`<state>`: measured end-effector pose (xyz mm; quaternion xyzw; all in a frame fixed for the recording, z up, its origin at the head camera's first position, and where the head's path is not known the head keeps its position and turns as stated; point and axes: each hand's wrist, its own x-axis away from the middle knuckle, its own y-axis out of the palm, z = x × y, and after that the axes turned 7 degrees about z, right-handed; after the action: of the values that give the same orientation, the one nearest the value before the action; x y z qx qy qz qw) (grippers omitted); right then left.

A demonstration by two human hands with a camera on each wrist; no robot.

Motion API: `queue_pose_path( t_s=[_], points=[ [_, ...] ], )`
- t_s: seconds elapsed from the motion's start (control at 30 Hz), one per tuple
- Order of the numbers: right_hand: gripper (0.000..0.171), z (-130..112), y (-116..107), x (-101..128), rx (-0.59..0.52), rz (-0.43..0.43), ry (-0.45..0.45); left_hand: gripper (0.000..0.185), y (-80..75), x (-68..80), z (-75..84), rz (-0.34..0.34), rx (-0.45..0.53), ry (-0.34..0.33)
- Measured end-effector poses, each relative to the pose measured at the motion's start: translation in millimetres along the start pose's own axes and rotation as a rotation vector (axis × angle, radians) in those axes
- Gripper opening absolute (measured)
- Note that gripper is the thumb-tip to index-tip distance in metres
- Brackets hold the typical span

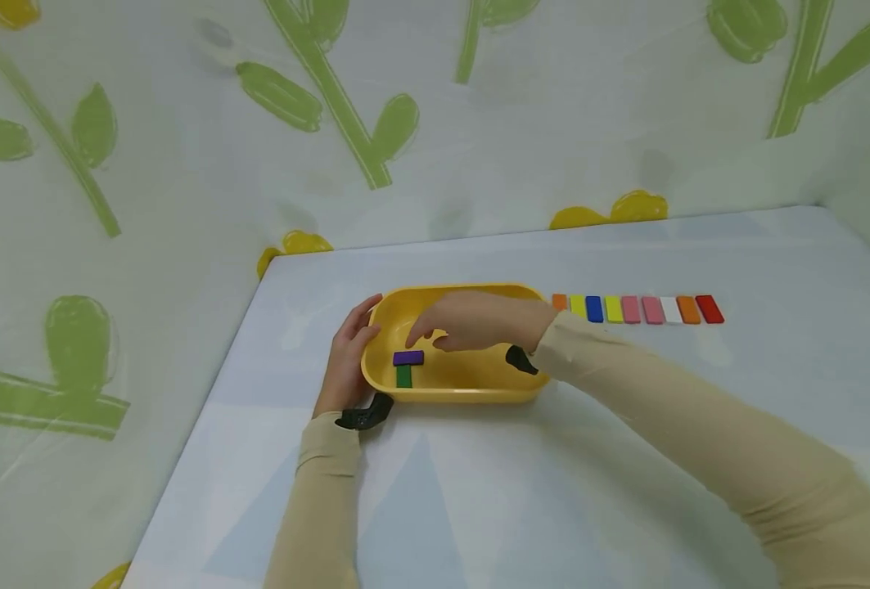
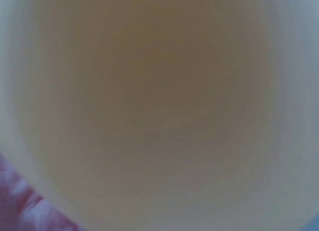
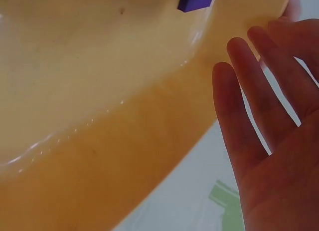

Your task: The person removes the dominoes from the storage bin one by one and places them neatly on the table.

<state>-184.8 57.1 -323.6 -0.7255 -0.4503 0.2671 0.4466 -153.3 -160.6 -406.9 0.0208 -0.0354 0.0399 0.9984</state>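
A yellow oval tub stands on the table. Inside its left end lie a purple domino-like block and a green one, the purple touching the green's far end. At the tub's left end my left hand holds the wall, thumb at the rim and fingers round the outside. My right hand hovers over the tub, just right of the purple block. The right wrist view shows its fingers spread and nearly straight, with nothing held. A blurred pale surface fills most of the left wrist view.
Right of the tub, a row of several coloured blocks runs along the table, ending in a red block. My right forearm crosses in front of it. A flower-patterned wall rises behind the table.
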Motion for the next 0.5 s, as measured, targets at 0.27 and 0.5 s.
queue_pose_path(
  t_s=[0.27,0.5],
  points=[
    [0.035,2.7,16.4,-27.6,0.089,-0.108,0.023,0.04,0.9,3.3,6.9,-0.016,-0.031,0.008],
    [0.038,4.6,31.2,-42.3,0.215,-0.146,-0.096,0.041,-0.8,0.5,1.1,0.004,-0.05,-0.014]
  ],
)
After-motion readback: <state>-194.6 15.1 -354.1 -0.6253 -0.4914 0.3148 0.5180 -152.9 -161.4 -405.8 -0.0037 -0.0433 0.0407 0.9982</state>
